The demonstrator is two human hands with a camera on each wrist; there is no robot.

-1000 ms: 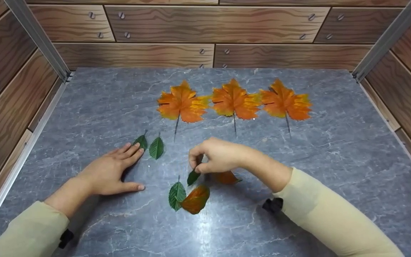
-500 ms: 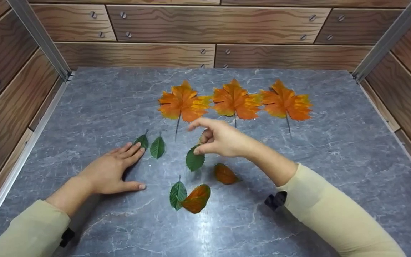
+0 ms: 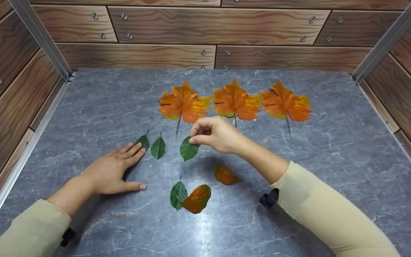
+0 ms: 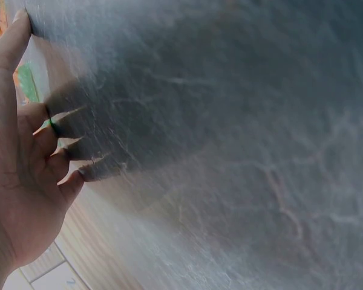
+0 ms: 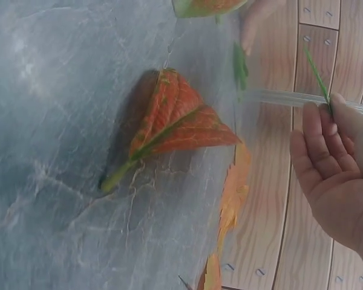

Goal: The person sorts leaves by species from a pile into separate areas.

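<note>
Between thumb and fingers my right hand [image 3: 216, 134] pinches a green leaf [image 3: 189, 149] near its stem end; the right wrist view shows this leaf edge-on, raised over the table. My left hand [image 3: 107, 169] lies with fingers spread, its fingertips on a green leaf [image 3: 142, 141] that they partly cover. Just right of that one lies a second green leaf [image 3: 158, 147]. Nearer the front, another green leaf [image 3: 178, 195] is overlapped by an orange-green leaf [image 3: 197, 199]. A second orange-green leaf [image 3: 226, 174], curled up off the surface, sits below my right hand.
Along the back, three orange maple leaves stand in a row: left [image 3: 183, 102], middle [image 3: 234, 100] and right [image 3: 285, 101], stems toward me. The grey marbled table [image 3: 120, 92] is bordered by wood-patterned walls [image 3: 162, 25] and metal posts [image 3: 41, 39].
My right hand has lifted the green leaf from beside the front leaves, carried it away from me and slightly left, level with the left pair. The left hand has stayed put.
</note>
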